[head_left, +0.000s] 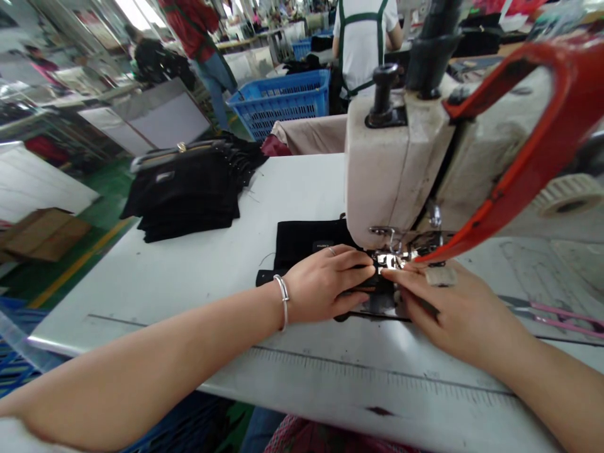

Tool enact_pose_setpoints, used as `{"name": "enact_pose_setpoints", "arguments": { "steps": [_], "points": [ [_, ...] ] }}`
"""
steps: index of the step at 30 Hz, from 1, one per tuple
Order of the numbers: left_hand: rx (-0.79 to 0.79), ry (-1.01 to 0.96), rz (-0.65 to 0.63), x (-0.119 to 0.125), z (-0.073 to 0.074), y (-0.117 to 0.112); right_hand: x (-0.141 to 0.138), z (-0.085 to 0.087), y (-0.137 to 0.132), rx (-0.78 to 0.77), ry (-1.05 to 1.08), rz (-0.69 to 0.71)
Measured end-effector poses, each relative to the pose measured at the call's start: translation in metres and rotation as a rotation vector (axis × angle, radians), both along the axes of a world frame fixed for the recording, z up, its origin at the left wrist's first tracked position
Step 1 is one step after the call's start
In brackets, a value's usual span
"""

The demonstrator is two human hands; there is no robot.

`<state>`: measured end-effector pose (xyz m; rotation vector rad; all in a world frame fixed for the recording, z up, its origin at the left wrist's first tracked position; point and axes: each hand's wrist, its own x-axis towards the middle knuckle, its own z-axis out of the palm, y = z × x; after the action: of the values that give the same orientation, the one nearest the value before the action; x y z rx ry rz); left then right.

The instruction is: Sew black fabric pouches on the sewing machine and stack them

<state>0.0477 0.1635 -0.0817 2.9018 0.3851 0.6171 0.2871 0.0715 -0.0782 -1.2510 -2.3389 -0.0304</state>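
Free: far tbl (302, 189) btwn blk stack (189, 189) & mach hd (387, 170) | Obst: red bar (523, 179) nr R hand (462, 308)

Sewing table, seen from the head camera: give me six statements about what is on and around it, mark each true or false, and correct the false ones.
1. The left hand rests on a black piece at the sewing machine. True.
2. The right hand is far from the machine. False: its fingers are close in at the presser foot area.
3. A stack of black pieces lies on the white table. True.
4. A silver bracelet circles the right wrist. False: it is on the left one.
5. A pink-handled tool lies left of the stack. False: it lies to the right of the right hand.
6. A blue crate stands beyond the table. True.
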Motion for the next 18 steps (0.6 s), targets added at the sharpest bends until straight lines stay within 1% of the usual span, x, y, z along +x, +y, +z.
{"name": "enact_pose_setpoints", "arguments": {
  "steps": [3,5,9,11,13,15,18],
  "points": [
    [0.008,-0.002,-0.001,0.000,0.000,0.000,0.003,0.001,-0.001,0.060,0.029,-0.073],
    [0.010,-0.005,0.004,0.000,0.000,-0.001,0.004,0.002,0.000,0.075,0.029,-0.110],
    [0.009,-0.006,0.001,0.002,0.001,-0.003,0.005,0.002,0.002,0.067,0.028,-0.124],
    [0.007,-0.008,-0.010,0.002,0.000,0.001,0.006,0.001,0.003,0.072,0.019,-0.142],
    [0.006,-0.004,-0.039,0.000,0.000,0.010,0.007,0.000,0.005,0.073,-0.005,-0.169],
    [-0.010,0.015,-0.108,-0.004,0.001,0.026,0.007,-0.001,0.006,0.073,-0.023,-0.191],
    [-0.084,0.034,-0.195,-0.010,0.005,0.047,0.005,-0.001,0.007,0.061,-0.066,-0.192]
  ]
}}
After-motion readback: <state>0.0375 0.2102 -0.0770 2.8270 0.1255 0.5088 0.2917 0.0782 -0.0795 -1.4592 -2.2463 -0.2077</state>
